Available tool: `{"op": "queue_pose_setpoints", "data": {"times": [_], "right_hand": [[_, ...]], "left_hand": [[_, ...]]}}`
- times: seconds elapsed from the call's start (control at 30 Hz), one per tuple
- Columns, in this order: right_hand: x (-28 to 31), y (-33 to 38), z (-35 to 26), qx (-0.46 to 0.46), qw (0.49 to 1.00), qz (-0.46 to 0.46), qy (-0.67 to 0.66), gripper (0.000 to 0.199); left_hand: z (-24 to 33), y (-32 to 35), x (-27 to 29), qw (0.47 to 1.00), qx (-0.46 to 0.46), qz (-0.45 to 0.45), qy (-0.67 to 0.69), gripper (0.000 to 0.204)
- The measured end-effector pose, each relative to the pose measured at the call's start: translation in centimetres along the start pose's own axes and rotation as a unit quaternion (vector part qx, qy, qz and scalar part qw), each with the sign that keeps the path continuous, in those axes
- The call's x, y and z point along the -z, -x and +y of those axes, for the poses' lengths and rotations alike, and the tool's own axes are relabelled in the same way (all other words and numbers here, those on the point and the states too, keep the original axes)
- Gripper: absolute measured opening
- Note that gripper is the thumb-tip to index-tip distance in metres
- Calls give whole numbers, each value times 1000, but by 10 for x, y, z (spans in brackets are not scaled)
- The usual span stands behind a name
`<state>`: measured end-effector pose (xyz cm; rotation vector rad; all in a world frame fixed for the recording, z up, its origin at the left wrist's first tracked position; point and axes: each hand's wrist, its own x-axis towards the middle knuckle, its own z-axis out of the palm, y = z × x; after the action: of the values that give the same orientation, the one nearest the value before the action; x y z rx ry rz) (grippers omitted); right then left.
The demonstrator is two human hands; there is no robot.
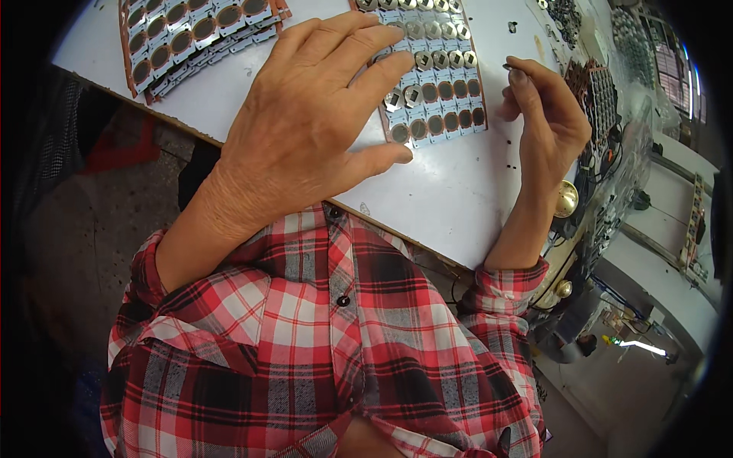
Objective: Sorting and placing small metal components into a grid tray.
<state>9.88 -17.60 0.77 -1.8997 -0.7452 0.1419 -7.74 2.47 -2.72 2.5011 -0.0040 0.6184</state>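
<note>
A pale blue circuit board panel [433,140] with brown edges lies on the white table, with rows of dark round pads. Silvery metal battery clips [440,59] cover pads in its upper rows; in a lower row two clips sit at the left end. My left hand [298,114] is open over the panel's left side, fingers spread, hiding part of it. Whether the fingertips press on it, I cannot tell. Right of the panel, my right hand [551,114] is raised, thumb and index finger pinched on a small dark piece [507,66], too small to name.
A stack of similar panels [195,34] is at the far left of the white table [427,198]. Loose metal parts [563,19] are heaped at the far right, near another stack of boards [599,99]. A round brass-coloured object [566,199] stands beside my right wrist.
</note>
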Motion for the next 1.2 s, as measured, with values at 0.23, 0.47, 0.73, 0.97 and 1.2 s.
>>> {"op": "queue_pose_setpoints", "data": {"times": [0.23, 0.47, 0.73, 0.97, 1.2], "right_hand": [[-14, 13, -12, -53, 982, -121, -133, 20], [-27, 14, -20, -98, 983, -74, -138, 21], [-35, 19, -19, -57, 991, -114, -42, 13], [-29, 18, -22, -69, 989, -126, -37, 12], [-30, 18, -24, -62, 989, -132, -23, 12]], "left_hand": [[0, -2, 0, 1000, 1, -17, -16, 79], [-1, -1, 1, 1000, 4, -24, -19, 78], [-1, -1, 1, 999, 3, -30, -17, 77], [-2, 2, 2, 999, 0, -31, -13, 76], [-2, 3, 1, 999, -7, -32, -8, 75]]}}
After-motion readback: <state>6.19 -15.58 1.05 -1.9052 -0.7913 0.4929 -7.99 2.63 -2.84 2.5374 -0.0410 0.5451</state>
